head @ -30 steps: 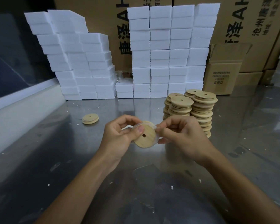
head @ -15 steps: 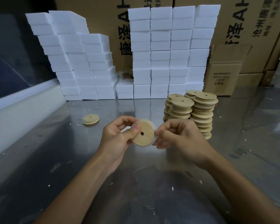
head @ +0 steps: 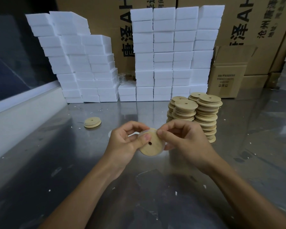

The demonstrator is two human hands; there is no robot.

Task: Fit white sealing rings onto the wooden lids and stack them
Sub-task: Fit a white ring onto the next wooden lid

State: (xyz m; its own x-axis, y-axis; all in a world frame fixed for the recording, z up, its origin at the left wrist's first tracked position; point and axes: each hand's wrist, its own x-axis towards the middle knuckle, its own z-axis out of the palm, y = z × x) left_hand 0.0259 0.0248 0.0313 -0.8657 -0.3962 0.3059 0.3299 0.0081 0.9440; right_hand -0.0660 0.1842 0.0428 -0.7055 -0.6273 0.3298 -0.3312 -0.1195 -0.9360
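Round wooden lid (head: 153,147), smooth, between both hands' fingers (head: 143,140).

A packing or small warehouse workroom. Large printed cardboard cartons (head: 262,30) line the back wall, a smaller labelled box (head: 228,80) stands before them, and white foam blocks (head: 163,55) are stacked in tall columns on a scuffed stainless-steel worktop (head: 40,162). Piles of identical wooden lids (head: 203,116) stand on it, suggesting batch assembly.
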